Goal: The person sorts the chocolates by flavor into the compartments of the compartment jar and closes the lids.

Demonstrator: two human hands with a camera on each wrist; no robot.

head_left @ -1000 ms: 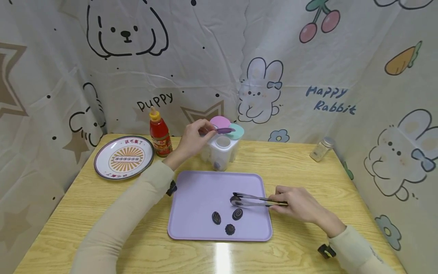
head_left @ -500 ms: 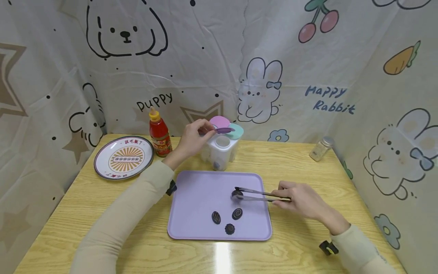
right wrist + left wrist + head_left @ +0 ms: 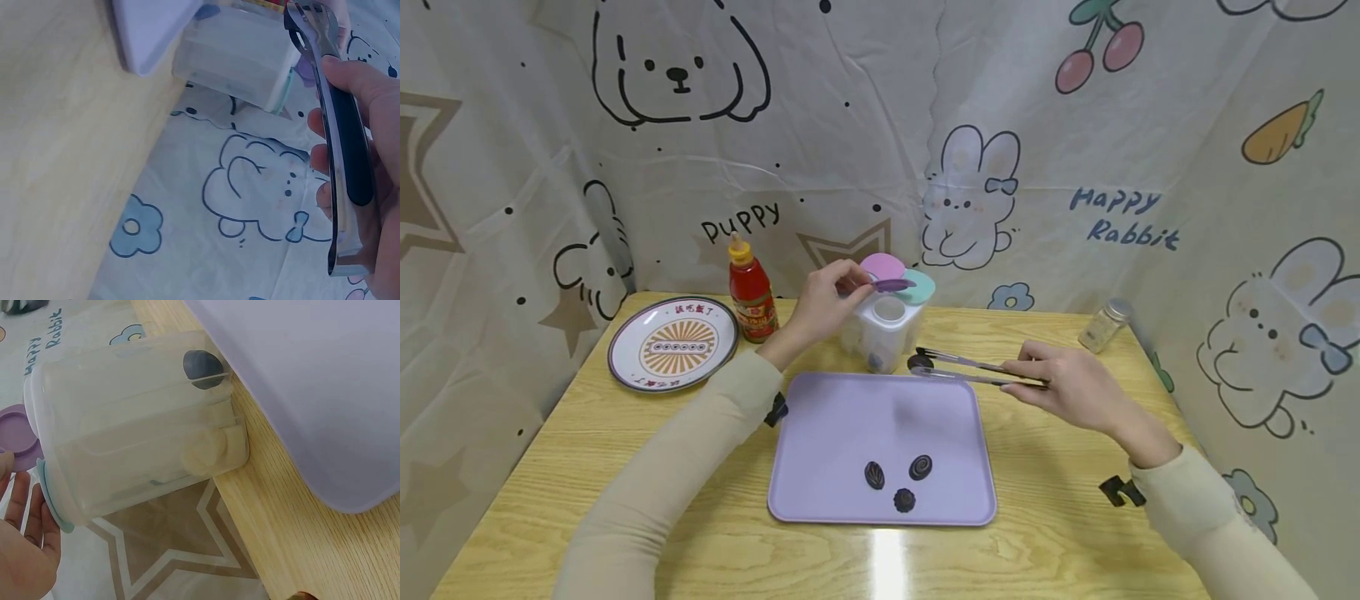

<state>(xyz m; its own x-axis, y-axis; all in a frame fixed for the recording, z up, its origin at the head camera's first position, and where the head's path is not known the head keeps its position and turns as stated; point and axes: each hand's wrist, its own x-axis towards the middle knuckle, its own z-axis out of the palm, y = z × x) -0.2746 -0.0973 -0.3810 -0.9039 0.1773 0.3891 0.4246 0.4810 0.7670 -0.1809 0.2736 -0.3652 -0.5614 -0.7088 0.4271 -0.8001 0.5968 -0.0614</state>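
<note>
My left hand [image 3: 827,304] pinches the raised purple lid [image 3: 892,285] of a clear, multi-compartment container [image 3: 886,337]. Under that lid the round opening is uncovered. My right hand [image 3: 1071,387] grips metal tongs [image 3: 350,144] with dark handle pads. Between the tong tips is a dark, chocolate-like piece [image 3: 917,362], held above the tray's far edge, just right of the container. Three more dark moulded pieces, one of them a spiral oval [image 3: 921,467], lie on the lilac tray [image 3: 827,425]. Through the container wall, a dark piece [image 3: 203,369] and pale pieces [image 3: 209,450] show in separate compartments.
A pink lid [image 3: 882,266] and a mint lid [image 3: 920,287] sit at the container's back and right. Left of it stand a red sauce bottle [image 3: 752,292] and a patterned plate [image 3: 673,344]. A small glass jar [image 3: 1105,327] is near the table's right edge.
My right hand has lifted the tongs and the dark piece off the tray and moved them away from me, toward the container. My left hand keeps the purple lid raised.
</note>
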